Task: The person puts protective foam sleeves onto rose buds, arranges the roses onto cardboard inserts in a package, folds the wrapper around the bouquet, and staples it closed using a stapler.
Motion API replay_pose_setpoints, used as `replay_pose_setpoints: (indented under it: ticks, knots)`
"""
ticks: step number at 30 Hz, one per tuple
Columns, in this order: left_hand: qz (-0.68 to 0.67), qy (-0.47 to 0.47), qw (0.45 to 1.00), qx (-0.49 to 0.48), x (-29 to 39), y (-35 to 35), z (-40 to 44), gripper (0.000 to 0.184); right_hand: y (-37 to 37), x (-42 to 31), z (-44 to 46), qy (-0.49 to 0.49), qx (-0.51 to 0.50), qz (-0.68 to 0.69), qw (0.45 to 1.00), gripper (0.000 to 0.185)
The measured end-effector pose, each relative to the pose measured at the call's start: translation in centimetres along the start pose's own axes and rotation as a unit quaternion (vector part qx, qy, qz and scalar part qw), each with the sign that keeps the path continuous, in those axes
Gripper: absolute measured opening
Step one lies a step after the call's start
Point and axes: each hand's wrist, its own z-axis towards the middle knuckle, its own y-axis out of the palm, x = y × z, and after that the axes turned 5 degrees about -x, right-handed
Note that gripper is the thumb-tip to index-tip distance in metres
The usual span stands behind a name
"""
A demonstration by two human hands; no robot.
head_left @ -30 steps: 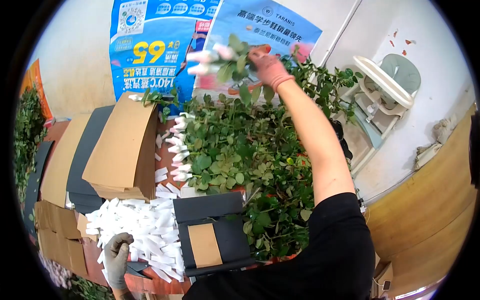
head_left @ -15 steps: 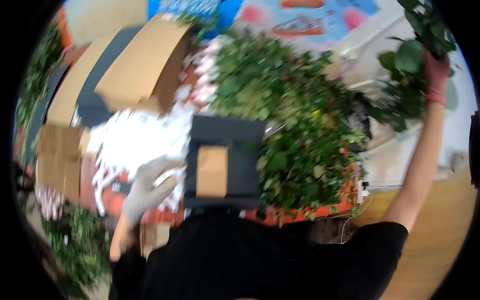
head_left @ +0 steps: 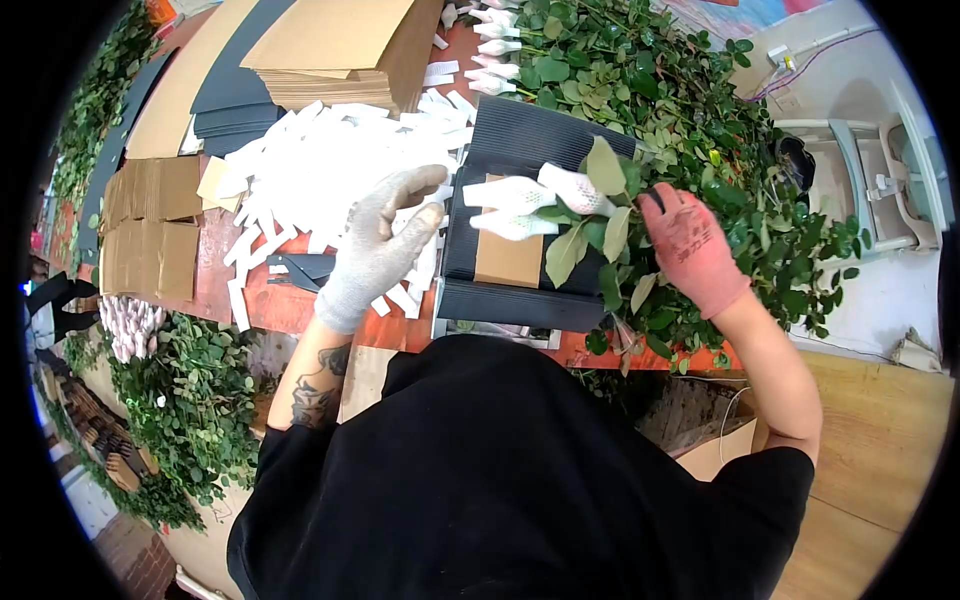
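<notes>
Several roses [head_left: 570,190] with buds in white net sleeves lie over a black corrugated cardboard sheet [head_left: 520,302], their leafy stems pointing right. My right hand [head_left: 692,248], in a pink glove, is closed around the stems below the leaves; its fingertips are partly hidden. A tan paper piece [head_left: 507,262] rests on the black sheet beneath the buds. My left hand [head_left: 385,240], in a pale grey glove, is open left of the buds, thumb and fingers apart, with nothing in it. Below and behind it spreads a heap of white paper strips [head_left: 300,165].
Stacked tan cardboard sheets [head_left: 330,50] and black sheets [head_left: 235,125] stand at the back left. More leafy stems [head_left: 680,110] cover the right of the red table [head_left: 275,308]. Bundled sleeved buds [head_left: 132,328] sit low at left. A white chair [head_left: 885,190] is at right.
My right hand has come from the far upper right to beside the black sheet, bringing the roses over it. My left hand has moved up and right, still open. The view has shifted.
</notes>
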Motion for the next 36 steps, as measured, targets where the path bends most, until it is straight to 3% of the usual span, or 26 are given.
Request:
replay_pose_setpoints:
  ticks: [2,4,5,6,8,10,12,13,14,16,17,18,20,22,24,26,28,30,36]
  knots:
    - [0.027,0.040,0.999,-0.010,0.5,0.5,0.6,0.042,0.7,-1.0,0.0,0.018,-0.021,0.014,1.000,0.038]
    - [0.036,0.042,0.995,-0.086,0.9,0.9,1.3,0.042,1.6,-1.7,-0.3,0.016,0.018,0.042,0.999,0.039]
    - [0.008,0.029,0.994,-0.101,0.6,1.6,1.7,0.045,2.8,-1.8,-0.5,-0.002,0.077,0.041,0.996,0.041]
    - [0.008,0.025,0.994,-0.103,0.6,2.0,2.1,0.045,3.3,-2.0,-0.8,-0.002,0.075,0.044,0.996,0.041]
    - [0.036,-0.033,0.981,-0.188,0.5,2.6,3.0,0.045,3.1,-2.5,-0.8,0.007,0.038,0.077,0.996,0.043]
    - [0.021,-0.039,0.979,-0.198,-0.4,2.9,3.7,0.045,3.8,-2.2,-1.1,0.017,-0.016,0.124,0.992,0.049]
    - [-0.101,-0.108,0.961,-0.235,-1.4,3.3,4.3,0.043,4.4,-1.8,-1.8,0.033,-0.044,0.201,0.978,0.057]
    - [-0.102,-0.108,0.960,-0.239,-1.3,3.4,4.5,0.043,4.0,-1.7,-1.4,0.077,-0.108,0.288,0.948,0.069]
    - [-0.053,-0.136,0.960,-0.238,-1.2,3.6,4.7,0.042,4.4,-1.7,-1.4,0.080,-0.110,0.289,0.948,0.069]
    - [-0.005,-0.164,0.957,-0.240,-1.4,4.1,4.8,0.041,5.9,-2.1,-1.7,0.139,-0.074,0.377,0.913,0.069]
    - [0.081,-0.111,0.966,-0.219,-1.6,4.2,4.7,0.040,6.6,-2.2,-1.6,0.157,-0.065,0.422,0.890,0.068]
    - [0.167,-0.056,0.965,-0.195,-1.7,4.5,4.6,0.039,7.0,-2.3,-1.6,0.158,-0.066,0.423,0.890,0.068]
    - [0.241,-0.064,0.950,-0.188,-0.1,4.6,4.2,0.043,7.6,-2.3,-1.5,0.134,0.002,0.425,0.895,0.072]
    - [0.335,0.099,0.932,-0.096,0.3,4.6,3.6,0.046,8.8,-2.7,-2.0,0.162,0.030,0.407,0.899,0.064]
    - [0.340,0.089,0.926,-0.140,0.7,5.1,3.2,0.053,6.3,-2.9,-2.3,0.186,0.069,0.269,0.943,0.054]
    - [0.440,0.076,0.877,-0.176,-0.2,5.6,2.6,0.053,6.1,-2.8,-2.9,0.177,0.102,0.259,0.944,0.044]
    - [0.442,0.085,0.878,-0.164,0.3,5.6,2.6,0.051,6.1,-2.5,-3.7,0.188,0.115,0.278,0.935,0.040]
    - [0.440,0.109,0.879,-0.144,0.9,5.7,2.7,0.049,5.1,-1.7,-4.7,0.193,0.112,0.333,0.916,0.040]
    - [0.451,0.091,0.871,-0.171,-0.4,6.0,2.5,0.045,5.4,2.4,-10.5,0.262,0.311,0.491,0.770,0.057]
